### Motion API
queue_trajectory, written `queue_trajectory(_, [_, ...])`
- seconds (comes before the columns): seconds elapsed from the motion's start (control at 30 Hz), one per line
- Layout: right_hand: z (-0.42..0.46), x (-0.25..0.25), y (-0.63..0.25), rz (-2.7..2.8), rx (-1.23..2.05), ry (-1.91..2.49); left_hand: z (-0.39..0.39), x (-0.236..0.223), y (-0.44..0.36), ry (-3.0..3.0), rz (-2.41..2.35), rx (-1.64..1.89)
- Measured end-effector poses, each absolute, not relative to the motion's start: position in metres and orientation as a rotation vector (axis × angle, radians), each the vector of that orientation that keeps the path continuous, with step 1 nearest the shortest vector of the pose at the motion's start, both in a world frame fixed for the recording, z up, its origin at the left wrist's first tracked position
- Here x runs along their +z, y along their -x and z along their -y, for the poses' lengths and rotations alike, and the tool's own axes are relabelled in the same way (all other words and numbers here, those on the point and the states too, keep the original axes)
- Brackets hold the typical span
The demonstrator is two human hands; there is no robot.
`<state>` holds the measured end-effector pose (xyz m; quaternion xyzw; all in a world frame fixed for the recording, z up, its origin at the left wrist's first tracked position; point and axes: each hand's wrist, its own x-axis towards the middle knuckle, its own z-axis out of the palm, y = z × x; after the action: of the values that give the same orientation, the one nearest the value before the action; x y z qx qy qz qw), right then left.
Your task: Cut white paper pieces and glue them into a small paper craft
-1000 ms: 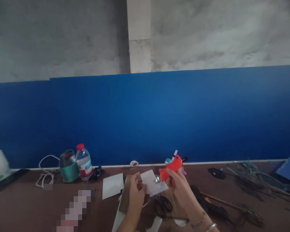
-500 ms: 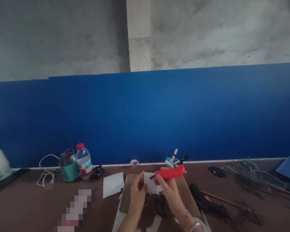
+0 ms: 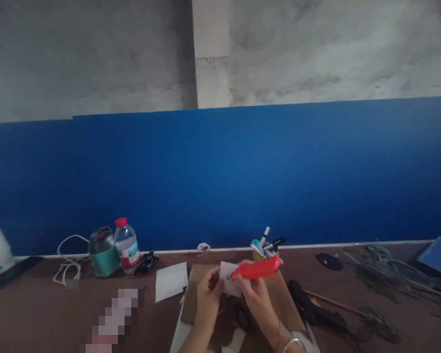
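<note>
One glossy red tool, elongated | right hand: fingers pinching it | left hand: pinching white paper | desk, far-edge side

2 hands close together, fingers bent

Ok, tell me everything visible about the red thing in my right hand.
The red thing is bright, elongated and smooth, plastic-looking, with a small dark mark at its right end. It slants slightly, right end higher, left end dipping by the white paper; whether they touch is unclear. The right hand grips it near its left end.
</note>
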<state>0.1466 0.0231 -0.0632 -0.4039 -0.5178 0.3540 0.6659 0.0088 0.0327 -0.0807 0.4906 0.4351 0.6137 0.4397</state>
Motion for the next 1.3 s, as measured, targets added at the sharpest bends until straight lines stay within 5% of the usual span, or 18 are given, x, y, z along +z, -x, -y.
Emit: queue_trajectory(1.3, [-0.019,-0.056,-0.147,1.294,0.745,0.963,-0.025,-0.068,-0.008,-1.247,-1.031,1.558])
